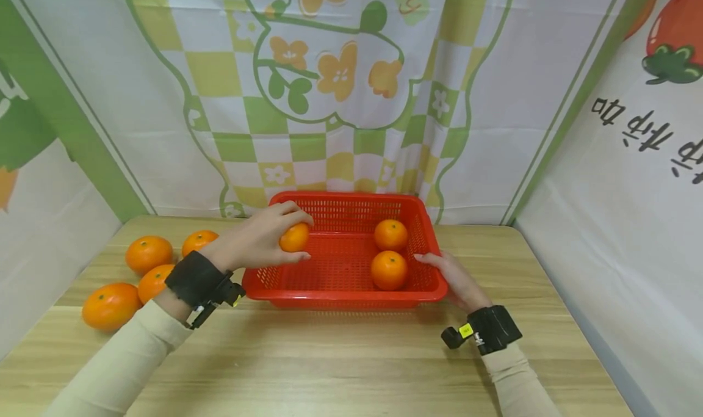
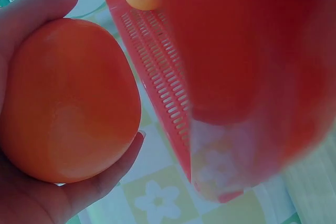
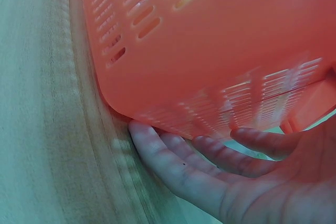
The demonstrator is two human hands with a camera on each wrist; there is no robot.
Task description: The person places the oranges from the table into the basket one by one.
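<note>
Rectangular red perforated plastic basket (image 1: 335, 264): probably light, stiff, best held by the rim; right hand (image 1: 460, 281) grips its right side, two glossy round orange fruits (image 1: 389, 270) inside. Left hand (image 1: 255, 240) is curled around a third fruit (image 1: 295, 237) at basket's left end; likely firm, slippery, so cup its middle.

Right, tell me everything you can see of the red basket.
The red basket is a shallow rectangular tray, apparently plastic, with slotted walls, a perforated floor and a solid rim. It stands open side up on the wood-look table. Two oranges lie inside, near its right end. The right hand holds that end, thumb inside, fingers against the outer wall.
</note>
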